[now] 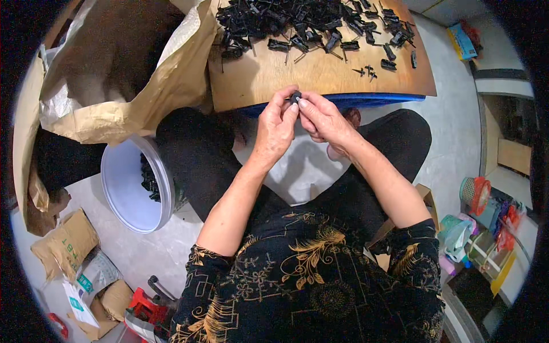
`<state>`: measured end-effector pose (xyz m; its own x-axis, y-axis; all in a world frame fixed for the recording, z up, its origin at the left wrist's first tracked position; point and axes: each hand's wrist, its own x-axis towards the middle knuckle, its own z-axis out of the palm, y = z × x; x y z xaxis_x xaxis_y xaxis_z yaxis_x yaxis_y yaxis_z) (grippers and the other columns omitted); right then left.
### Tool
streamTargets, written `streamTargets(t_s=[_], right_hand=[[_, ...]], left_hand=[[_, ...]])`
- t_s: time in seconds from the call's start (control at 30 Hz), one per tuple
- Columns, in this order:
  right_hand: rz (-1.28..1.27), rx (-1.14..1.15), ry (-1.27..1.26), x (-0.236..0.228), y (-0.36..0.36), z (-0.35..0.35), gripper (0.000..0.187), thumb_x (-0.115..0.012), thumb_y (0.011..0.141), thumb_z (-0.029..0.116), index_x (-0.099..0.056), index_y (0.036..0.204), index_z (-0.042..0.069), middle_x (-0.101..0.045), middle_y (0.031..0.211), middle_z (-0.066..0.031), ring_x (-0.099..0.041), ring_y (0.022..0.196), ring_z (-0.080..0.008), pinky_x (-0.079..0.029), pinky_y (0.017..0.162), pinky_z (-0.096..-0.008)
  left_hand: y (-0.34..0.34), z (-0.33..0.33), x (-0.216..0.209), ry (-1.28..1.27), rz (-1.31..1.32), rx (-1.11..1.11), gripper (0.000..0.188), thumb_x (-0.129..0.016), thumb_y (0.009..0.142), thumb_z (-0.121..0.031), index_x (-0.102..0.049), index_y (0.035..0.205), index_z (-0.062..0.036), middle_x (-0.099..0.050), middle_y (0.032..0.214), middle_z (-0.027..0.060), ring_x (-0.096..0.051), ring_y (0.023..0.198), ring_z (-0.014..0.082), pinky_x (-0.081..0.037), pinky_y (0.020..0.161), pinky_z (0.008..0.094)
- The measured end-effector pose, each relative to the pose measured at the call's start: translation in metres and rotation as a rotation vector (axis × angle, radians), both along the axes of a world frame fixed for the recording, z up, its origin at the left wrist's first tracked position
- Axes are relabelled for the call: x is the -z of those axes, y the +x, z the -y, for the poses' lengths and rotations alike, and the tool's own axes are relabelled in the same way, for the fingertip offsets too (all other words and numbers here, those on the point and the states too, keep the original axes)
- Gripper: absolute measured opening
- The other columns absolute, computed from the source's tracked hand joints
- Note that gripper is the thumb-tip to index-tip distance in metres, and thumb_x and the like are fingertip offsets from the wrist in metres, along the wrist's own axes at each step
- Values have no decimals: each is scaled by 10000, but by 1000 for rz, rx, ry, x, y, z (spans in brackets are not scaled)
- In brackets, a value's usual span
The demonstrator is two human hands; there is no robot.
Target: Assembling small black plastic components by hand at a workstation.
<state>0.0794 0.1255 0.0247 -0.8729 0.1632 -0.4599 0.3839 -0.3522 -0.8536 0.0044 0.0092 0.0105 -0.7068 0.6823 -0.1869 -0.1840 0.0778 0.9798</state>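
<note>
Just off the near edge of the wooden board (320, 77), my two hands meet over a small black plastic part (295, 97). My left hand (277, 126) pinches it between thumb and fingertips. My right hand (323, 117) is closed at the part's right side, where a small pale bit shows at the fingertips; its kind is too small to make out. On the board beyond lies a heap of black plastic parts (274, 20), some with thin pins sticking out. A few tiny dark pieces (369, 73) lie apart at the right of the heap.
A large open paper sack (143, 114) stands left of the board. Below it, a white bucket (123, 188) holds black parts. Packages (66, 243) and a red object (147, 311) lie at lower left. Baskets and bags (474, 191) line the right side.
</note>
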Motion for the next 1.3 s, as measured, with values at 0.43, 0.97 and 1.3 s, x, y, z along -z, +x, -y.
streamTargets(t_s=[0.43, 0.97, 1.3], right_hand=[[14, -29, -77, 12, -11, -7, 295, -409, 936, 263, -412, 1152, 62, -360, 566, 54, -310, 439, -40, -244, 371, -201], [-32, -501, 654, -47, -2, -77, 362, -545, 854, 283, -506, 1106, 25, -585, 884, -87, -558, 808, -155, -459, 680, -301], [449, -399, 1697, 8, 31, -221, 281, -564, 766, 210, -473, 998, 81, -592, 941, -178, -564, 908, -349, -455, 751, -448]], left_hand=[[-4, -7, 16, -65, -298, -87, 267, -492, 847, -35, -527, 1112, -13, -632, 909, 145, -607, 816, 159, -476, 713, 287], [-2, 35, -49, -94, -376, -60, 284, -487, 835, 15, -535, 1112, -25, -622, 905, 110, -613, 687, 136, -487, 624, 243], [-63, 242, -62, -386, -621, -592, 331, -419, 911, -110, -405, 1238, -64, -566, 932, 71, -490, 580, 55, -341, 473, 163]])
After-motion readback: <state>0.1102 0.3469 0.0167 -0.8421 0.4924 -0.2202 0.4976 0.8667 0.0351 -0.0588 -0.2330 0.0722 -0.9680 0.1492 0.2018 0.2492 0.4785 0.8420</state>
